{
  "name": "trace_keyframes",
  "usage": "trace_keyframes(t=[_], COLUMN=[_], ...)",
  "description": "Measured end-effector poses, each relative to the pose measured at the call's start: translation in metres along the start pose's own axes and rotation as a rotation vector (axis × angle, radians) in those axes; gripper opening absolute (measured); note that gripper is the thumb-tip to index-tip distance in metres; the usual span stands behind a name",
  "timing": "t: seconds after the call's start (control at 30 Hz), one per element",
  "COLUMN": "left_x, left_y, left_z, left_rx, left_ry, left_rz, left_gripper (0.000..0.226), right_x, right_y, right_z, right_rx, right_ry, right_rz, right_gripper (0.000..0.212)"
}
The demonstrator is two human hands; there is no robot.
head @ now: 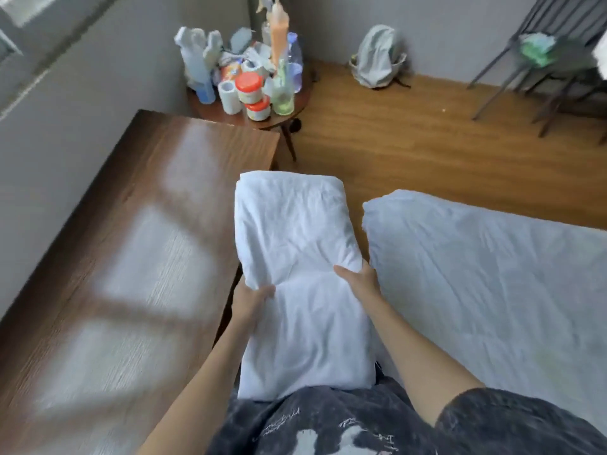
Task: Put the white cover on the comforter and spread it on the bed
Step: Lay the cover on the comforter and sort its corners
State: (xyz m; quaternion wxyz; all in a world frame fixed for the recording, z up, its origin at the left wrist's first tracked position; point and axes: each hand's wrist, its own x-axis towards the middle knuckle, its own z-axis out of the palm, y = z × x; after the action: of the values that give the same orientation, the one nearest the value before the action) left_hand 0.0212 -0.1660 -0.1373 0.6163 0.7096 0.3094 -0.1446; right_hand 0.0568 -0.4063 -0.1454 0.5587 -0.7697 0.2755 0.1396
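A folded white bundle of bedding (295,257), thick and long, hangs in front of my body between the desk and the bed. My left hand (251,298) grips its left edge with the thumb on top. On its right edge sits my right hand (359,279), fingers wrapped around the side. I cannot tell whether the bundle is the cover or the comforter. The bed (492,284) lies to the right under a wrinkled white sheet.
A brown wooden desk (131,257) runs along the left wall. Behind it a small round table (295,108) carries several bottles and jars. A grey bag (377,57) leans on the far wall. A dark metal rack (542,77) stands at the back right on the wooden floor.
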Motion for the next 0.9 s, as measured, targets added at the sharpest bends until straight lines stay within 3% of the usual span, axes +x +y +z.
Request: trace_keyframes(t=[0.2, 0.47, 0.63, 0.7, 0.77, 0.9], left_x=[0.025, 0.002, -0.038, -0.053, -0.063, -0.114], left_y=[0.052, 0.059, 0.046, 0.033, 0.012, -0.003], left_z=[0.112, 0.271, 0.348, 0.367, 0.38, 0.377], left_rx=[0.281, 0.659, 0.892, 0.983, 1.069, 1.145], left_ry=[-0.332, -0.834, -1.144, -1.253, -1.338, -1.502], left_rz=[0.068, 0.174, 0.225, 0.257, 0.282, 0.305], left_gripper=[0.036, 0.036, 0.039, 0.054, 0.066, 0.065], right_x=[-0.001, -0.065, -0.132, -0.156, -0.177, -0.218], right_y=[0.043, 0.13, 0.148, 0.157, 0.165, 0.175], right_z=[-0.096, -0.173, -0.177, -0.166, -0.151, -0.13], right_rx=[0.224, 0.498, 0.704, 0.79, 0.858, 0.925], right_ry=[0.326, 0.827, 1.14, 1.256, 1.341, 1.454], right_rz=[0.162, 0.447, 0.592, 0.646, 0.71, 0.812], right_gripper=[0.042, 0.037, 0.039, 0.038, 0.039, 0.038])
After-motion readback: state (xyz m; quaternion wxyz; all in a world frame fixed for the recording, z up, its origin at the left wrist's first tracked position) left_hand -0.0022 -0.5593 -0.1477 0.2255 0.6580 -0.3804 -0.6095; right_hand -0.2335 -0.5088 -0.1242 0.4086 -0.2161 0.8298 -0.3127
